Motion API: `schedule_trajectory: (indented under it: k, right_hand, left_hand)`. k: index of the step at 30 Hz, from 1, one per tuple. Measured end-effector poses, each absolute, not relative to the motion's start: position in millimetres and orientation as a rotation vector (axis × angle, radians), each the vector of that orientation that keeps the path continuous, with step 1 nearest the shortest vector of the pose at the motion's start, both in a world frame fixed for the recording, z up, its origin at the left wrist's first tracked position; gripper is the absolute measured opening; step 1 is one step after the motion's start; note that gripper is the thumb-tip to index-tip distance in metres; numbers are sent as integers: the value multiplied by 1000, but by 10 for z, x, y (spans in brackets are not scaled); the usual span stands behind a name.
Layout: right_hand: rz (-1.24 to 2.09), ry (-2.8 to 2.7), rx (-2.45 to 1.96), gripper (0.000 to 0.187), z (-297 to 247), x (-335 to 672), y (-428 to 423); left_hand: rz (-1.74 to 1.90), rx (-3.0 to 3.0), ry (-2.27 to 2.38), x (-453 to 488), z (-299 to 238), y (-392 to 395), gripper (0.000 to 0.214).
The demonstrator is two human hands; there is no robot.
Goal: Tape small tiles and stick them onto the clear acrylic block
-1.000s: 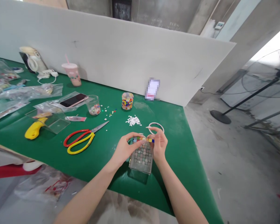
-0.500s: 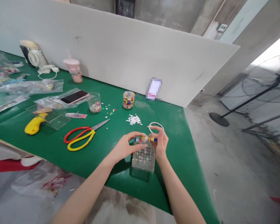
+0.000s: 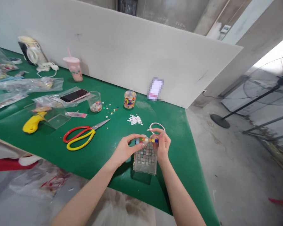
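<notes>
Between my hands is a clear box (image 3: 145, 161) with small mosaic tiles on it and a strip of coloured tiles along its far edge. My left hand (image 3: 125, 150) grips the box's far left edge, thumb on the near side and fingers over the top. On the right edge, my right hand (image 3: 163, 144) is closed, its fingertips at the tile strip. A white ring (image 3: 164, 127) shows just beyond the right fingers; whether they touch it I cannot tell. A pile of small white tiles (image 3: 135, 119) lies beyond the box.
Red-and-yellow scissors (image 3: 81, 138) lie to the left, blades open. Behind them stand a clear cup of tiles (image 3: 95, 106) and a mosaic-covered jar (image 3: 129, 102). Further left are a phone (image 3: 74, 95), a yellow-handled tool (image 3: 34, 122) and a pink tumbler (image 3: 74, 70).
Both hands keep their hold on the box, which has barely moved. My left thumb has shifted slightly left and up along the tile strip. The view has shifted a little.
</notes>
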State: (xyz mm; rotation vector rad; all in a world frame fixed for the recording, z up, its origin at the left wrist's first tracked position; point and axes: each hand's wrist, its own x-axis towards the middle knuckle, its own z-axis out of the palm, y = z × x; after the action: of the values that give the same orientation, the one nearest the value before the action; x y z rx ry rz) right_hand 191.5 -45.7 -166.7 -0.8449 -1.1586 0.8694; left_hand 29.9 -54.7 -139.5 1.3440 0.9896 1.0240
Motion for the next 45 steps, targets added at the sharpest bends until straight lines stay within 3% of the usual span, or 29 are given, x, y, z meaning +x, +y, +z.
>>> schedule_trajectory:
  k: [14,18,27,30,34,39,41,43,44,45]
  right_hand:
    - [825,-1196,-899,40,-1630,1904,-467]
    - [827,-1204,-886,41,-1638,1913,-459]
    - [805,-1194,-940,39,-1678,1925,-450]
    - [803,-1186,-937,39,-1690,1947,-441]
    - [795,-1177,-949,38,-1667,1958,-452]
    - [795,-1155,-944,37,-1622,1963,-448]
    - [783,-1139,-938,36,-1614,1976,-432]
    - [774,-1128,-933,33,-1612,1983,-422]
    - [772,-1126,-932,32,-1614,1981,-423]
    - [772,-1125,-932,32,-1617,1975,-426]
  left_hand:
    - [945,1398,991,244,-1252,-507,24]
    - [969,1425,1040,292,-1214,-508,14]
    - [943,1437,1011,277,-1276,-482,22]
    - [969,1455,1026,331,-1320,-515,38]
    - [996,1481,1108,366,-1398,-659,83]
    - [687,1602,1078,-245,-1445,-834,123]
    - [745,1616,1112,-577,-1460,-808,106]
    - [995,1511,1308,-798,-1453,-725,51]
    - [1055,1483,1367,-845,-1432,-674,36]
    - [1098,1466,1408,-845,-1395,-625,36]
